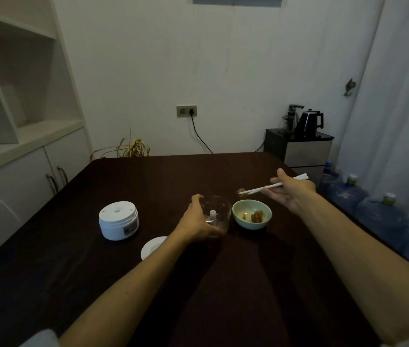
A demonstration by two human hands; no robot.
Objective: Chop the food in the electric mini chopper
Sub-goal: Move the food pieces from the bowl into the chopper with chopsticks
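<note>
Next move: the brown food morsel in my white chopsticks hangs at 2 o'clock from the clear chopper cup; the sticks' long axis points at 8 o'clock.
Nearer hand: my left hand is wrapped around the cup.
Right hand: pinching the chopsticks.
Contents: the cup shows only its white spindle; the pale green ceramic bowl holds more brown food.
Aside: the white motor lid sits at 9 o'clock.

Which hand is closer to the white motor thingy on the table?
The left. The left hand grips the clear chopper cup just right of the white motor unit. The right hand holds chopsticks farther right, beyond the green bowl.
</note>
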